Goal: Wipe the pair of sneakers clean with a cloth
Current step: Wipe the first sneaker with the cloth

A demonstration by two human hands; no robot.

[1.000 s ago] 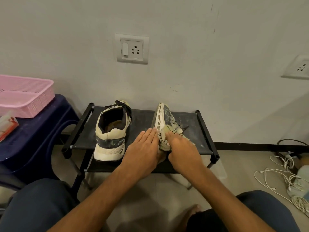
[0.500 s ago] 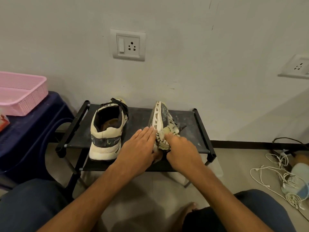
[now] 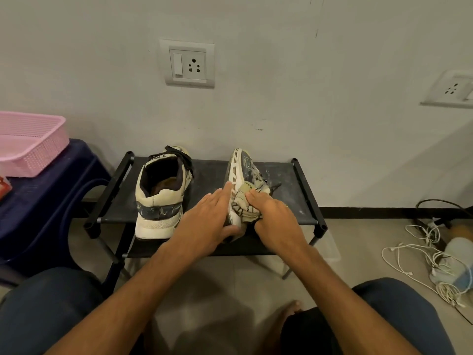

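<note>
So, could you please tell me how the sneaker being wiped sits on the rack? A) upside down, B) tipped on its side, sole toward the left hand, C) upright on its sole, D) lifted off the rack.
B: the tipped sneaker lies on its side on the rack, its sole against the left hand, while the right hand presses the cloth on its upper.

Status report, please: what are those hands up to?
Left hand flat against tipped sneaker. Right hand grips cloth on its upper. Second sneaker alongside, clear.
</note>
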